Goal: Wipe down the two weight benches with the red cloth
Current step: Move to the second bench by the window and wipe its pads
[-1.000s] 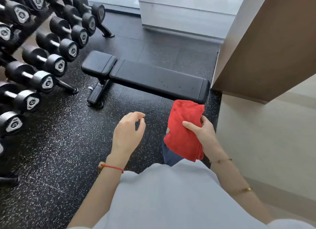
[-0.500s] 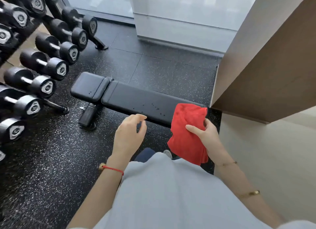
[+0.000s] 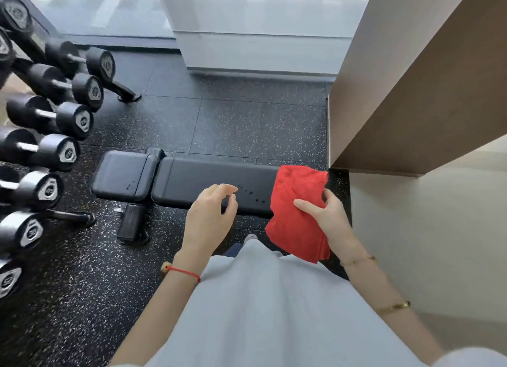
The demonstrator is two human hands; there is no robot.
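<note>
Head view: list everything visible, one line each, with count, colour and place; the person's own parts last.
weight bench: one, black, centre floor, droplets on pad
red cloth: one, over the bench's right end
dumbbells: several, black, racked at left
floor: black, speckled
wall panel: brown, right
pillar: white, top centre
shirt: pale grey, bottom
left hand: empty, above bench, red string at wrist
right hand: holding the cloth, gold bracelets
</note>
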